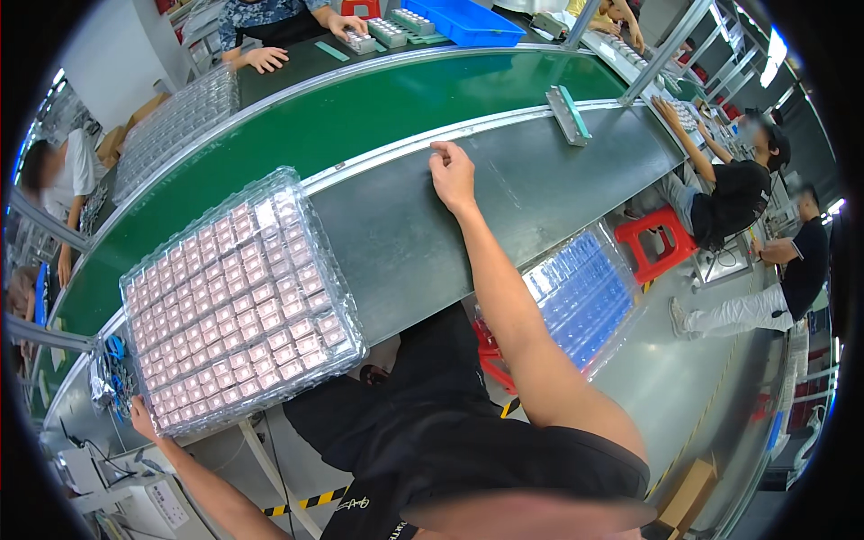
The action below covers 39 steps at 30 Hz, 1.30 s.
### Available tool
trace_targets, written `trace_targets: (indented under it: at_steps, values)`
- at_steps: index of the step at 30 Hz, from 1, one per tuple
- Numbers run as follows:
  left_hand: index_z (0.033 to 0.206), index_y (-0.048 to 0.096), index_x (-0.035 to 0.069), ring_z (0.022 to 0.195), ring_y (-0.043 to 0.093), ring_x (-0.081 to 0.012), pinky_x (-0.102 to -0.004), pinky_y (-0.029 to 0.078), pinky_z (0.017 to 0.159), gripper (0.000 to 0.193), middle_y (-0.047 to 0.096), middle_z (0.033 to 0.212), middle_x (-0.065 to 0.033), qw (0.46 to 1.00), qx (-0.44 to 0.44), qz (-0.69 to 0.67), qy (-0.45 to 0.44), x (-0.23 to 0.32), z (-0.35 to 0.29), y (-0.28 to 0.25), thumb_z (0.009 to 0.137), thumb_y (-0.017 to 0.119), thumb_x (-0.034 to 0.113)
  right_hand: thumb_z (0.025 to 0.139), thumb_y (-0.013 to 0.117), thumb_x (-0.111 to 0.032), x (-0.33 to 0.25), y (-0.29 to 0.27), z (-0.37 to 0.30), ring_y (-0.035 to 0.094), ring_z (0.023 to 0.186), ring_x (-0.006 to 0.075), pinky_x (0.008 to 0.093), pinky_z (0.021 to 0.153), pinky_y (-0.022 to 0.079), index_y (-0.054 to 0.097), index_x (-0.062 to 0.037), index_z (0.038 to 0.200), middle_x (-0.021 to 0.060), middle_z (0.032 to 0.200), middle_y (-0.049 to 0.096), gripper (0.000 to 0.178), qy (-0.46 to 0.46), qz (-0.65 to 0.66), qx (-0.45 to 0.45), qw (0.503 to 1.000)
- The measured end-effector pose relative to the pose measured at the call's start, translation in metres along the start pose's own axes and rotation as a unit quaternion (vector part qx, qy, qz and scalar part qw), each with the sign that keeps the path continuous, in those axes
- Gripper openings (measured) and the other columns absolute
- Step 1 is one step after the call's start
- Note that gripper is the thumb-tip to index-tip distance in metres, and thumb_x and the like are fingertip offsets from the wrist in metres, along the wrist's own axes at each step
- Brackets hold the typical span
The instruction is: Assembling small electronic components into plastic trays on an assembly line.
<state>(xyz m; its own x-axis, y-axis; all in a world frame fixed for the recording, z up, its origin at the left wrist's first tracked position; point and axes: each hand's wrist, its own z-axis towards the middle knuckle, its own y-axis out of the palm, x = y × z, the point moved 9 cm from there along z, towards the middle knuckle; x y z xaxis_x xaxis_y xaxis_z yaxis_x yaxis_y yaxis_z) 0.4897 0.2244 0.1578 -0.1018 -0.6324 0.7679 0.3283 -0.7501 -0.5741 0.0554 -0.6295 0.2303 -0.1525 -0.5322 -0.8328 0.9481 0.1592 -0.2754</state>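
A large clear plastic blister tray, filled with rows of small pinkish square parts, lies tilted across the left of the bench, over the edge of the green belt. My left hand holds the tray's near left corner, with its fingers partly hidden by the rim. My right hand hovers over the dark bench top, near the metal rail. Its fingers are loosely bent, a gap shows between thumb and forefinger, and nothing is visible in it.
A green conveyor belt curves past beyond the rail. A metal and green fixture stands at the bench's far right. Stacked clear trays and a red stool are to my right. Wires and tools lie at left. Co-workers sit around.
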Motion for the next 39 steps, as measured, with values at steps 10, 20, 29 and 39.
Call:
trace_targets:
  at_steps: [10,20,29,39]
  values:
    - [0.101,0.073,-0.001,0.089,0.065,-0.0212,-0.0337,0.048,0.082,0.049,0.073,0.096,-0.0107,0.999,-0.007,0.036,-0.007,-0.011,0.008,-0.004,0.094,0.057,0.045,0.087,0.058,-0.012,-0.001,0.002,0.001,0.065,0.075,0.0234,0.0345,0.071,0.052,0.068,-0.0004,0.105,0.0143,0.089,0.065,0.024,0.011,-0.010,-0.005,1.000]
    - [0.100,0.075,0.002,0.090,0.066,-0.0196,-0.0341,0.049,0.083,0.046,0.074,0.095,-0.0111,0.995,-0.006,0.093,0.018,-0.025,0.017,-0.013,0.096,0.055,0.044,0.087,0.057,-0.013,0.003,0.011,0.002,0.067,0.081,0.0268,0.0352,0.076,0.052,0.068,-0.0009,0.107,0.0160,0.090,0.069,0.026,-0.011,-0.037,-0.022,0.999]
    - [0.094,0.078,0.007,0.084,0.066,-0.0148,-0.0309,0.050,0.080,0.032,0.075,0.092,-0.0074,0.998,0.041,0.038,0.001,0.024,-0.016,-0.001,0.091,0.063,0.036,0.090,0.058,-0.015,0.025,-0.001,0.011,0.063,0.089,0.0170,0.0301,0.083,0.049,0.067,-0.0027,0.114,0.0087,0.098,0.069,0.029,-0.003,-0.081,-0.038,0.996]
    - [0.103,0.070,0.002,0.065,0.052,-0.0061,-0.0206,0.037,0.053,0.027,0.064,0.080,-0.0016,0.943,0.169,-0.286,-0.025,0.135,-0.086,-0.076,0.096,0.054,0.022,0.091,0.059,-0.018,0.043,0.022,0.014,0.064,0.092,0.0181,0.0302,0.085,0.049,0.066,-0.0017,0.118,0.0098,0.105,0.069,0.032,-0.014,-0.080,-0.094,0.992]
